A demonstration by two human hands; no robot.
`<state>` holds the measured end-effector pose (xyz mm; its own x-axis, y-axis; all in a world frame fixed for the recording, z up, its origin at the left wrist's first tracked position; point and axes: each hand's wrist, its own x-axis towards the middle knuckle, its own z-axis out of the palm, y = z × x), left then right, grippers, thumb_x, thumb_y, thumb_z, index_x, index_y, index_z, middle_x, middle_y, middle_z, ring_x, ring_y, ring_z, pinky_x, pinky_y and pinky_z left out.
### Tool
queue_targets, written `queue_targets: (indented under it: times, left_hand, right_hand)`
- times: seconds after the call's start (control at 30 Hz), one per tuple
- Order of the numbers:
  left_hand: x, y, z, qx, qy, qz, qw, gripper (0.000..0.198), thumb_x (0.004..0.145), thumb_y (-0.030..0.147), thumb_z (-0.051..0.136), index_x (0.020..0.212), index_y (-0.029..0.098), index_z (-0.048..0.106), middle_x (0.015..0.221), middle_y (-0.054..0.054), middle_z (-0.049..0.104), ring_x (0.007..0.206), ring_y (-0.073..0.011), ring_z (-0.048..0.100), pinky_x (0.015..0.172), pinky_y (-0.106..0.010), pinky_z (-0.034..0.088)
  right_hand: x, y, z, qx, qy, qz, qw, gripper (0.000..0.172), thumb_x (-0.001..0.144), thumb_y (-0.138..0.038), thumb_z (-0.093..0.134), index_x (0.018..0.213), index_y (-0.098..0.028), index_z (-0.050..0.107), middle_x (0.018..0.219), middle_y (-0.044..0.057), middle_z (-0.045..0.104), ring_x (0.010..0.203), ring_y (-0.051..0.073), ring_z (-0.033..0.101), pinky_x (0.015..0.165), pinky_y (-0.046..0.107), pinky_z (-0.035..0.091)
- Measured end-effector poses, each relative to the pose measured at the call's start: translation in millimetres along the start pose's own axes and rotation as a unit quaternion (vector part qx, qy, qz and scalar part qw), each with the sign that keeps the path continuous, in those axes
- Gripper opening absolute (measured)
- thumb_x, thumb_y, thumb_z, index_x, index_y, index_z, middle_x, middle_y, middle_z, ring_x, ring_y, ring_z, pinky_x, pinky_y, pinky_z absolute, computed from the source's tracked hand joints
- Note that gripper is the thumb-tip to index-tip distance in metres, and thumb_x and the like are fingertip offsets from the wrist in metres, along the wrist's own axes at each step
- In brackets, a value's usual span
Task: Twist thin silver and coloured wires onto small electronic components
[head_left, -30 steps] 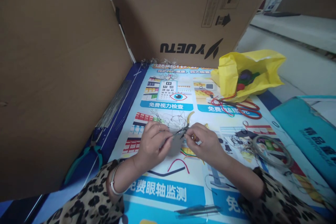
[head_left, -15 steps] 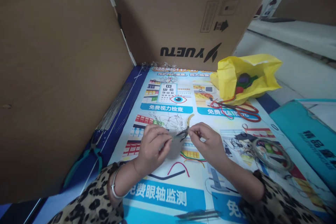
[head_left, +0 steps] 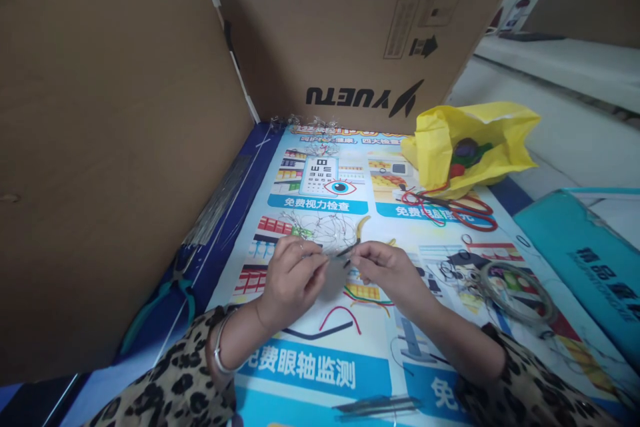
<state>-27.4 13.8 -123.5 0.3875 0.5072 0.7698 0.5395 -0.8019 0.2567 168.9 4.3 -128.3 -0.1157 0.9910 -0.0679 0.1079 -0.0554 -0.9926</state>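
My left hand, a ring on one finger, is closed in a pinch above the printed sheet. My right hand pinches just across from it, the fingertips a small gap apart. A faint thin wire seems to run between the two pinches; its ends are too small to make out. Right behind the fingers lie small pliers with yellow handles, partly hidden by my right hand. A tangle of fine wire is just beyond. Nearer me are a red curved cord, a dark strip and green cords.
Cardboard walls close off the back and left. Teal pliers and straight wires lie left. To the right are a yellow bag, red-handled scissors, a wire coil and a teal box. Metal rods lie in front.
My right hand has shifted slightly left, closer to my left hand, and now covers more of the yellow-handled pliers. My left hand stays nearly in place.
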Motion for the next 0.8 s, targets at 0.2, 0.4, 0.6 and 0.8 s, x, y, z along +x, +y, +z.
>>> queue_targets:
  times: [0.2,0.4,0.6,0.8]
  left_hand:
    - [-3.0,-2.8,1.6,0.008,-0.001,0.014,1.0,0.021,0.074,0.004,0.06,0.09,0.017,0.059,0.087,-0.006,0.064,0.084,-0.0183,0.055,0.078,-0.037,0.046]
    - [-1.6,-1.3,1.0,0.027,0.012,0.051,0.998,0.02,0.073,0.004,0.062,0.089,0.015,0.06,0.086,-0.007,0.065,0.083,-0.0188,0.055,0.078,-0.036,0.048]
    - [-4.2,-1.6,-0.3,0.051,0.005,0.086,0.995,0.021,0.074,0.006,0.063,0.093,0.015,0.061,0.087,-0.007,0.066,0.084,-0.0186,0.055,0.078,-0.035,0.049]
    - [-7.8,-2.7,-0.1,0.048,-0.006,0.096,0.994,0.022,0.073,0.006,0.063,0.094,0.013,0.061,0.088,-0.008,0.067,0.085,-0.0196,0.054,0.077,-0.035,0.048]
  right_hand:
    - [-3.8,-0.9,0.9,0.031,0.009,0.01,0.999,0.018,0.071,-0.035,0.065,0.072,-0.017,0.061,0.062,-0.002,0.055,0.05,0.008,0.045,0.049,0.022,0.039]
    - [-6.4,-4.1,2.1,-0.004,0.039,-0.007,0.999,0.015,0.073,-0.032,0.064,0.073,-0.017,0.06,0.061,-0.003,0.054,0.053,0.008,0.045,0.051,0.022,0.037]
    - [-6.7,-6.2,4.2,-0.069,0.079,-0.013,0.994,0.013,0.072,-0.029,0.062,0.07,-0.017,0.058,0.058,-0.003,0.05,0.054,0.01,0.045,0.049,0.022,0.035]
    - [-6.0,-5.6,3.0,-0.04,0.051,0.004,0.998,0.01,0.071,-0.027,0.059,0.07,-0.018,0.056,0.058,-0.004,0.049,0.052,0.009,0.043,0.048,0.022,0.034]
